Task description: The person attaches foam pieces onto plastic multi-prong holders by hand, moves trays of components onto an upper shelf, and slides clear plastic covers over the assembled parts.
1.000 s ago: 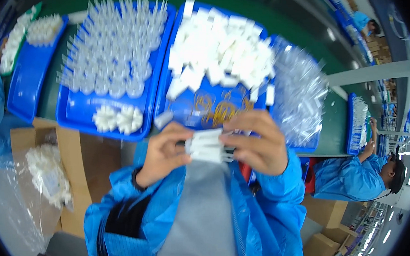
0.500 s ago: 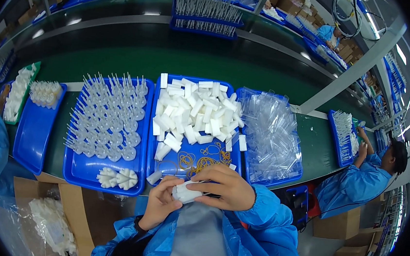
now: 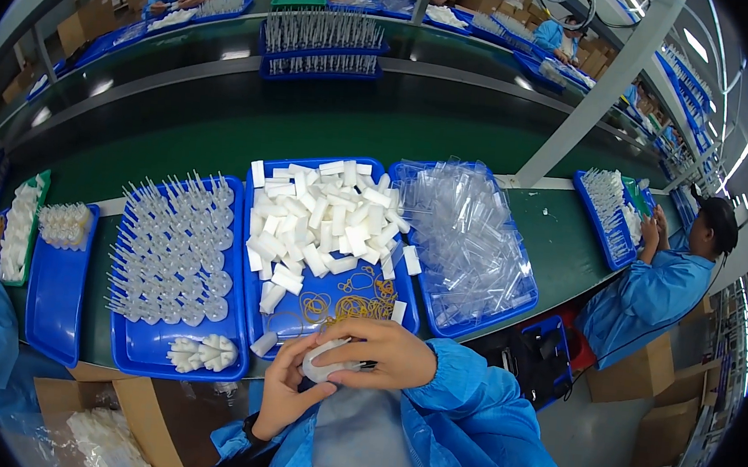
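Observation:
Close to my body, at the near edge of the middle blue tray point(image 3: 253, 294), both hands hold a whitish rounded piece point(image 3: 319, 369). My left hand point(image 3: 289, 395) cups it from the left, thumb below. My right hand point(image 3: 386, 355) grips it from the right, fingers laid over the top. The fingers cover much of it, so its exact kind cannot be made out. Just beyond lie yellow-brown rubber bands point(image 3: 354, 306) and a heap of white foam-like blocks point(image 3: 326, 220). A small translucent piece point(image 3: 264, 343) rests by the tray's near left corner.
To the left, a blue tray point(image 3: 135, 337) carries rows of clear bulbs with thin stems point(image 3: 172, 251) and white ridged bundles point(image 3: 203, 354). Clear plastic sleeves point(image 3: 471, 242) fill the right tray. A metal post point(image 3: 590, 97) rises beyond it. Co-workers sit on both sides.
The view has shifted, so the trays appear farther left and lower. The piece in my hands has been turned and now shows a smoother side, with my right fingers farther over it.

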A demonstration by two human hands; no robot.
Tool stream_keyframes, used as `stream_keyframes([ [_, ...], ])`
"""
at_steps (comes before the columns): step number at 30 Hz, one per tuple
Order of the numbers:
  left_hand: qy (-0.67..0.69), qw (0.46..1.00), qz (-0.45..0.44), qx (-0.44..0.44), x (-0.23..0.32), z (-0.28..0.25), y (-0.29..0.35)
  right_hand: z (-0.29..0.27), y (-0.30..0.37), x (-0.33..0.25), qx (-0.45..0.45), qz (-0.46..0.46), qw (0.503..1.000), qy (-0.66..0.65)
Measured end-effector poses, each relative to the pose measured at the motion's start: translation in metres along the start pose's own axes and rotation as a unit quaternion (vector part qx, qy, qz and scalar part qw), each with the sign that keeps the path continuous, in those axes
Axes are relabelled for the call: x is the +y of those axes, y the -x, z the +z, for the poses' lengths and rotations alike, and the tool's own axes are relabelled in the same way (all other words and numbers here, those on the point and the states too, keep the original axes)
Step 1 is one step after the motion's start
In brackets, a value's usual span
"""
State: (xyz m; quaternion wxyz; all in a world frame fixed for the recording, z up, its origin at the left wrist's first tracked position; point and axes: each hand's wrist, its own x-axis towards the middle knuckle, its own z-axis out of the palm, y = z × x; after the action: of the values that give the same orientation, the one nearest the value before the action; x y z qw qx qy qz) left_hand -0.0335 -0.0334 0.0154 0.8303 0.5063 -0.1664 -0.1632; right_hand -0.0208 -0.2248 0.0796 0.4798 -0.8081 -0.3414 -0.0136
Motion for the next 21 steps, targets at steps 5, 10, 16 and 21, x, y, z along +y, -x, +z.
stream_keyframes([
  [5, -0.133, 0.990, -0.016, -0.044, 0.000, -0.004, 0.005, -0.002, 0.001, -0.008, -0.005, -0.060, 0.997, 0.040],
  [10, -0.009, 0.995, -0.047, -0.089, 0.018, -0.009, 0.025, -0.013, -0.003, -0.010, -0.020, -0.095, 0.995, -0.001],
  [16, 0.131, 0.974, -0.107, -0.148, 0.065, -0.030, 0.049, 0.002, 0.035, 0.013, 0.096, -0.038, 0.993, -0.055],
  [21, -0.031, 0.988, 0.135, -0.069, 0.114, -0.064, 0.073, 0.008, 0.035, 0.014, 0.116, 0.006, 0.992, -0.053],
])
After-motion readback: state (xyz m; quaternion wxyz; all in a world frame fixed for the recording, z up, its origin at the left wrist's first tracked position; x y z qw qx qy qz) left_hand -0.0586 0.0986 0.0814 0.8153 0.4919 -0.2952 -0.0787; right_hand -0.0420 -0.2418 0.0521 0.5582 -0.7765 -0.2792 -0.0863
